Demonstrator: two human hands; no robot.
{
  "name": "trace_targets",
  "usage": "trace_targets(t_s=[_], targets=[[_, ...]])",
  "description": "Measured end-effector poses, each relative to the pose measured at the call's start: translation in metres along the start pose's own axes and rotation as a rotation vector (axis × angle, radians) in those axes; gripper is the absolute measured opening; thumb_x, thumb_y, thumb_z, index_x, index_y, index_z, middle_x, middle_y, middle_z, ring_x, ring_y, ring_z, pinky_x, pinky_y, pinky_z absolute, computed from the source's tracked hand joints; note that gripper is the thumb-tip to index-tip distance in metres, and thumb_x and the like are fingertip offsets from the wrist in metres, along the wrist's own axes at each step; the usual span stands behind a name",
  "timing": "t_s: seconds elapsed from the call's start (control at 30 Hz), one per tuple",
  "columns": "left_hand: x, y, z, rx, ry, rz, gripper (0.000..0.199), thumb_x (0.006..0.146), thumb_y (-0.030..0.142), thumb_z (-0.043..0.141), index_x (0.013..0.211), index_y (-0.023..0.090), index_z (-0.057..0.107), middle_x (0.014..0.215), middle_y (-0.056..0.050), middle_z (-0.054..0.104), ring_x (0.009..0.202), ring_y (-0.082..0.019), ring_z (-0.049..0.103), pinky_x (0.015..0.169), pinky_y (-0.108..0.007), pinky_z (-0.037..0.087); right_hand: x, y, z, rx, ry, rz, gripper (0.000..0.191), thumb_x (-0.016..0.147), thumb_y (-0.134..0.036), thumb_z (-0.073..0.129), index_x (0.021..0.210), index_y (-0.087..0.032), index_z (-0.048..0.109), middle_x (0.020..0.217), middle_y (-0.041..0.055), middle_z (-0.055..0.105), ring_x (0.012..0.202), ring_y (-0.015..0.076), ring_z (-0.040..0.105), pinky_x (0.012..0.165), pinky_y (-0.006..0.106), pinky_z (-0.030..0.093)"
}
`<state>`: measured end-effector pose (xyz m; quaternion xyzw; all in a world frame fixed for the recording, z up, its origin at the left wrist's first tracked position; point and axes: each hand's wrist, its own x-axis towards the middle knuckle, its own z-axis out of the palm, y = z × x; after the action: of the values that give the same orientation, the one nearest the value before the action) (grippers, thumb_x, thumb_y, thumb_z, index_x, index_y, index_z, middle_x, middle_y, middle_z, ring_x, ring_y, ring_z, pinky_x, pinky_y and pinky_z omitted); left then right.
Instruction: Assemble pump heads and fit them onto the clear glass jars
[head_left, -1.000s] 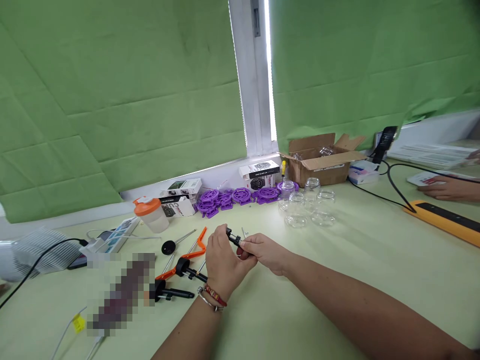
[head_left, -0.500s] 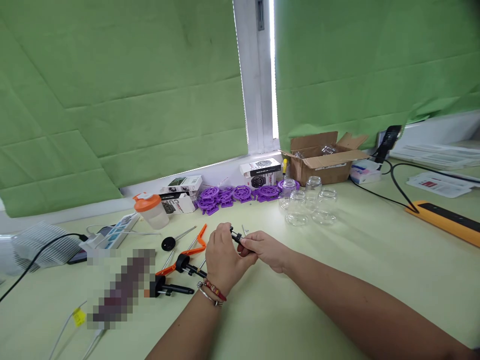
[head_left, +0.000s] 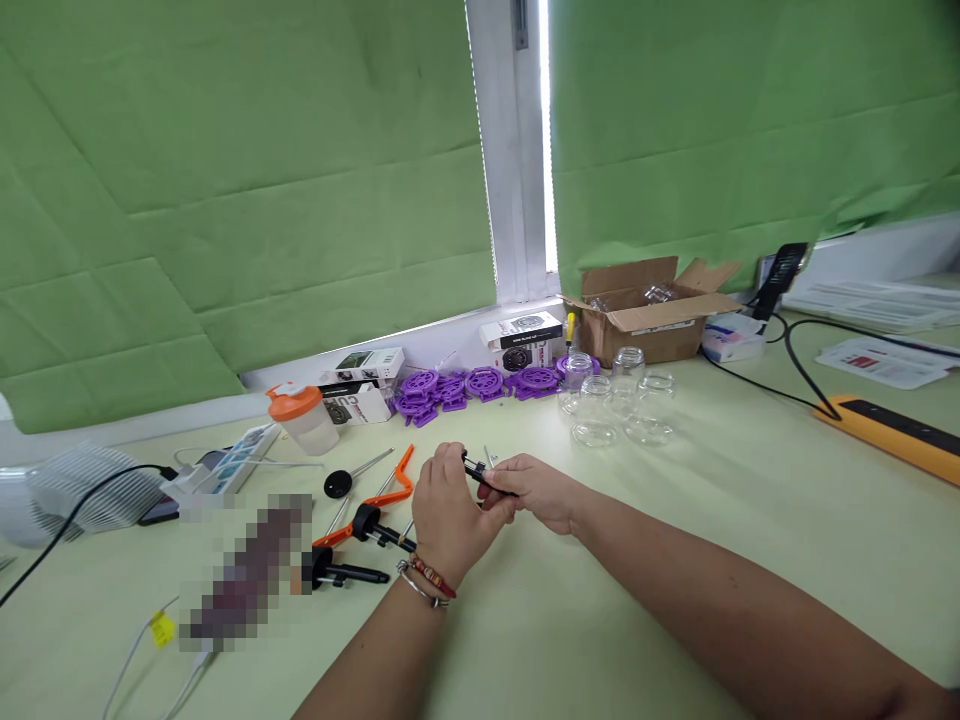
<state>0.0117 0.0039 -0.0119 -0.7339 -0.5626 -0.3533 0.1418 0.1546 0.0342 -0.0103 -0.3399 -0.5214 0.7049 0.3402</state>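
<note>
Near the middle of the table, my left hand (head_left: 452, 505) wraps round one end of a black rod-like part (head_left: 474, 468); its fingers cover much of that end. My right hand (head_left: 536, 490) pinches the same part from the right, thumb and fingers closed on it. The two hands meet at the left thumb. Left of them lie two black parts with round heads, one (head_left: 367, 522) partly behind my left hand and another (head_left: 352, 574) in front of it. Orange handles (head_left: 403, 478), metal rods and a black disc (head_left: 338, 484) rest beyond these.
Purple wheel-like parts (head_left: 484, 383) and printed boxes (head_left: 360, 400) line the wall. Clear glass jars (head_left: 595, 412) stand before an open cardboard box (head_left: 649, 338). An orange-lidded shaker (head_left: 304, 415) and a white power strip (head_left: 244, 462) are at left, an orange-black bar (head_left: 892, 435) at right.
The black part tips slightly and a little more of its right end shows past my right fingers. Both hands keep hold of it; the view has shifted slightly.
</note>
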Motion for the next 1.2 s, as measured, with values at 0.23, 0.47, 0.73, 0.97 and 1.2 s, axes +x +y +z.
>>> trace_targets(t_s=[0.23, 0.47, 0.73, 0.97, 1.2], targets=[[0.0, 0.005, 0.003, 0.012, 0.049, -0.024, 0.068, 0.058, 0.04, 0.067, 0.115, 0.014, 0.041, 0.102, -0.013, 0.056, 0.094, -0.031, 0.055, 0.078, -0.044, 0.046, 0.001, 0.002, 0.001, 0.004, 0.055, 0.033, 0.031, 0.072, -0.041, 0.064, 0.066, -0.01, 0.065, 0.056, 0.0024, 0.06, 0.053, 0.0102, 0.05, 0.058, 0.026, 0.036], [-0.001, 0.008, 0.005, 0.018, 0.048, -0.039, 0.062, 0.058, 0.035, 0.064, 0.112, 0.016, 0.042, 0.099, -0.011, 0.056, 0.09, -0.03, 0.056, 0.075, -0.043, 0.047, 0.003, 0.006, 0.003, 0.044, 0.028, 0.03, 0.035, 0.069, -0.045, 0.066, 0.066, -0.011, 0.065, 0.058, 0.0034, 0.062, 0.055, 0.0118, 0.052, 0.061, 0.027, 0.038], [-0.001, 0.01, 0.006, 0.038, 0.009, -0.021, 0.059, 0.058, 0.035, 0.064, 0.11, 0.016, 0.042, 0.1, -0.011, 0.056, 0.089, -0.029, 0.056, 0.076, -0.042, 0.046, 0.003, 0.008, 0.004, 0.066, 0.035, 0.031, 0.035, 0.066, -0.045, 0.069, 0.066, -0.01, 0.065, 0.057, 0.0027, 0.061, 0.056, 0.0117, 0.053, 0.06, 0.026, 0.038], [-0.001, 0.008, 0.007, 0.019, -0.044, -0.071, 0.062, 0.057, 0.041, 0.068, 0.109, 0.018, 0.043, 0.095, -0.008, 0.057, 0.087, -0.029, 0.057, 0.072, -0.04, 0.045, 0.007, 0.014, -0.002, 0.035, 0.036, 0.023, 0.037, 0.069, -0.046, 0.067, 0.07, -0.01, 0.067, 0.062, 0.0039, 0.063, 0.06, 0.0125, 0.054, 0.063, 0.027, 0.039], [0.005, 0.008, -0.002, -0.043, -0.083, -0.158, 0.065, 0.053, 0.043, 0.071, 0.106, 0.02, 0.043, 0.089, -0.006, 0.058, 0.085, -0.029, 0.059, 0.067, -0.038, 0.046, 0.006, 0.006, 0.0, 0.016, 0.031, 0.041, 0.039, 0.07, -0.048, 0.066, 0.072, -0.009, 0.067, 0.063, 0.0047, 0.063, 0.056, 0.0113, 0.052, 0.059, 0.026, 0.039]])
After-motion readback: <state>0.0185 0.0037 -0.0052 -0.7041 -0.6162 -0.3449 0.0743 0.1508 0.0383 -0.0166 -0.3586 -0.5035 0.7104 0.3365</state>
